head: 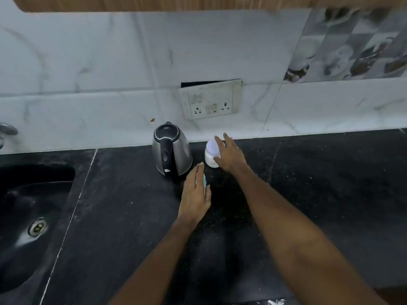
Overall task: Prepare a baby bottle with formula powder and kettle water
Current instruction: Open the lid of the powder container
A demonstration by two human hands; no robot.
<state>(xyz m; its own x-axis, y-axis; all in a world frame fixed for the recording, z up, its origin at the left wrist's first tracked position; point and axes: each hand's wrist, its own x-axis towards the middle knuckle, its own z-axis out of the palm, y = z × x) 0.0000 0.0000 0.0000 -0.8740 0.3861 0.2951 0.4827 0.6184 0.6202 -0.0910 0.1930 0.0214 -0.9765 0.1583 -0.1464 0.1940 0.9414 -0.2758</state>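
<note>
A steel kettle (172, 151) with a black lid and handle stands at the back of the black counter (132, 216). Right of it is a small white container (211, 154) with a rounded pale top. My right hand (229, 154) reaches around its right side, fingers spread, thumb near its base; a firm grip is not visible. My left hand (196, 194) lies flat over a pale teal and white object (204, 182), likely the baby bottle, lying on the counter just in front of the kettle. Most of that object is hidden under the hand.
A black sink (28, 216) with a metal drain is sunk into the counter at the left, a tap end at the far left edge. A switch and socket panel (211, 100) hangs on the marble-tiled wall behind the kettle.
</note>
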